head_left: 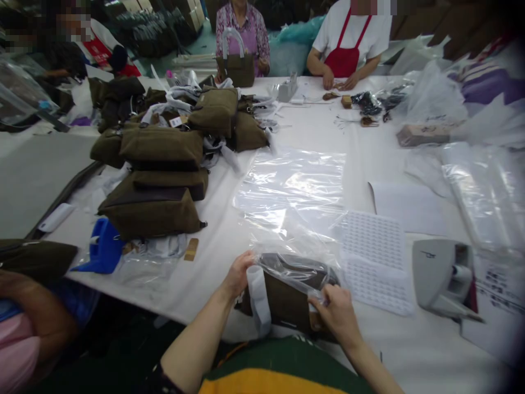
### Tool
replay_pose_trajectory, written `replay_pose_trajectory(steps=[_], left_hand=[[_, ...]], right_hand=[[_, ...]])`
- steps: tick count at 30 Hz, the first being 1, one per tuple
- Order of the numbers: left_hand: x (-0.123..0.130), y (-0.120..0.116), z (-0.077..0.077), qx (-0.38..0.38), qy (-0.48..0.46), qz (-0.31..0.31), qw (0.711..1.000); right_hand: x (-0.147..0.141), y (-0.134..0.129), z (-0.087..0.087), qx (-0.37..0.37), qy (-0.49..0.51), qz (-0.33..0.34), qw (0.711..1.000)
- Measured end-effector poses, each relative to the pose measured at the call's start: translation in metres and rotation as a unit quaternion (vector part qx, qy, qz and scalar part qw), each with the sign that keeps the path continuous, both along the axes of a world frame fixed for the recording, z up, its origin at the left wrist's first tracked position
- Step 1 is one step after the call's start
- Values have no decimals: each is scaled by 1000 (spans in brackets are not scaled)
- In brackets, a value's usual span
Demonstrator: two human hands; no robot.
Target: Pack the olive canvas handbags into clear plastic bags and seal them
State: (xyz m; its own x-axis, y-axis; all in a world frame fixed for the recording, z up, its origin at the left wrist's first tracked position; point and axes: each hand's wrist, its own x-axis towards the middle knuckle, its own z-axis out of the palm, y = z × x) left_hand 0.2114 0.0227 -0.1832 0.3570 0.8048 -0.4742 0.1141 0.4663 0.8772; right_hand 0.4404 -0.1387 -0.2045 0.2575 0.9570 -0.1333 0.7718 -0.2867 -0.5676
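At the table's near edge lies a dark olive handbag (287,301), with a clear plastic bag (293,232) drawn partly over its far side. A strap wrapped in white paper (258,295) hangs down the handbag's left front. My left hand (240,273) is closed on the plastic bag's edge at the handbag's left end. My right hand (336,312) pinches the plastic at the right end, close to a small brown tag (315,319). Beyond the handbag, more clear plastic bags (293,180) lie flat on the table.
Olive handbags (159,145) are heaped on the left, near a blue tape dispenser (104,246). On the right are a sheet of printed stickers (375,257), a grey tape dispenser (441,279) and plastic sleeves (484,186). Co-workers stand across the table (307,120); another person's arm (36,312) is at left.
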Motion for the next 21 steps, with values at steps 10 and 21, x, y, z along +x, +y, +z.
replay_pose_trajectory(steps=[10, 21], left_hand=[[-8, -16, -23, 219, 182, -35, 958], [-85, -66, -75, 350, 304, -95, 881]], right_hand=[[-10, -5, -15, 131, -38, -24, 990], [35, -111, -85, 182, -52, -79, 979]])
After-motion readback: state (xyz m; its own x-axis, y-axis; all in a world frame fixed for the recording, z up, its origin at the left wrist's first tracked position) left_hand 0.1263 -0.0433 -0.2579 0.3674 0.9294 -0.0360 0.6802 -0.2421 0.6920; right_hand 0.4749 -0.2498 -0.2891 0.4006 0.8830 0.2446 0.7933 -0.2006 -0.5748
